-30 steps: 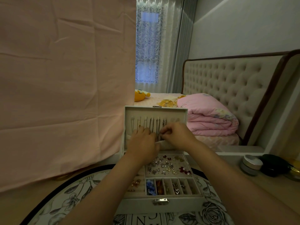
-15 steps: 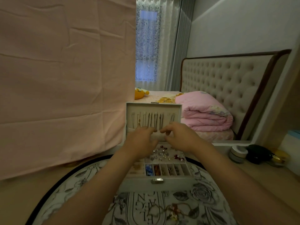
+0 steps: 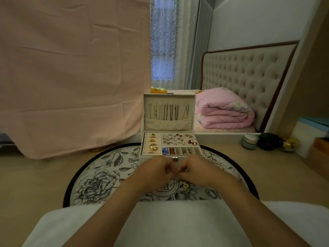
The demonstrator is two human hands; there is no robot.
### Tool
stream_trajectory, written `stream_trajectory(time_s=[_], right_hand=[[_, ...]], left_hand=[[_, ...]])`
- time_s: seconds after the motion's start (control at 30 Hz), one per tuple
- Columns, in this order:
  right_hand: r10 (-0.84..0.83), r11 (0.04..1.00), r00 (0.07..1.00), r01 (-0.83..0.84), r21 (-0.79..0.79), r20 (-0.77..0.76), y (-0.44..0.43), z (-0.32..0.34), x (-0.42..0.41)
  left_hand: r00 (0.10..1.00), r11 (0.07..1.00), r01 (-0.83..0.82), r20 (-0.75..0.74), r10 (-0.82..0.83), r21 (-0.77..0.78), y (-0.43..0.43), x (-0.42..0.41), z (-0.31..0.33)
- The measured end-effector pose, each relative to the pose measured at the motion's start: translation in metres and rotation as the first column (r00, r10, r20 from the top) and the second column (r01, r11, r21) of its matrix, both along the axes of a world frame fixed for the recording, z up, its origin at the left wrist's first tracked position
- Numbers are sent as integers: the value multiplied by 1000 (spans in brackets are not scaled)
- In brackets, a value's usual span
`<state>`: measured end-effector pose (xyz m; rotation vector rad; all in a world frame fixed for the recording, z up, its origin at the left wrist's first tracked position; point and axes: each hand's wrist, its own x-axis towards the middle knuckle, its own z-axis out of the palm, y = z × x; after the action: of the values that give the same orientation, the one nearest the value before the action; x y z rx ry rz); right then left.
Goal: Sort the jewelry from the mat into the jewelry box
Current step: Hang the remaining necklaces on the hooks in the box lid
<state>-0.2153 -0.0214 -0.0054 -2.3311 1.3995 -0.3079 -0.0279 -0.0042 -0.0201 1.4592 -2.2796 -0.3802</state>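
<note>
Three small containers (image 3: 268,143) are sitting on the surface well to my right. A pink cloth (image 3: 71,77) is hanging on the left, its hem reaching down near the mat's rim. The jewelry box (image 3: 169,124) is standing open on the far part of the round floral mat (image 3: 99,177) with its lid upright. Necklaces (image 3: 169,111) are hanging inside the lid, rings (image 3: 153,145) are sitting in the left rolls and earrings (image 3: 179,139) are lying in the tray beside them.

I am holding my left hand (image 3: 154,172) and right hand (image 3: 197,172) together just in front of the box's clasp, fingers curled and tips meeting. Blur is hiding whether they are pinching anything, so I cannot tell. One small gold piece (image 3: 186,185) is lying on the mat under my right hand.

Bare mat is showing on both sides of my wrists, and its near edge is running under my white lap.
</note>
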Motion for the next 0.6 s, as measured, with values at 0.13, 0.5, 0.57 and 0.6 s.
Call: stream_trajectory(time_s=[0.13, 0.5, 0.57, 0.6], right_hand=[[35, 990, 990, -53, -130, -134, 11, -21, 7], [-19, 999, 955, 33, -40, 296, 13, -33, 16], [-94, 995, 864, 62, 82, 495, 13, -22, 17], [-122, 991, 822, 67, 118, 556, 11, -17, 15]], left_hand=[[989, 1000, -7, 149, 6, 6, 10, 9, -16], [937, 1000, 13, -348, -12, -1, 2, 16, -42], [836, 986, 60, -548, 37, 158, 2, 13, -32], [773, 972, 76, -628, 85, 225, 2, 13, -25]])
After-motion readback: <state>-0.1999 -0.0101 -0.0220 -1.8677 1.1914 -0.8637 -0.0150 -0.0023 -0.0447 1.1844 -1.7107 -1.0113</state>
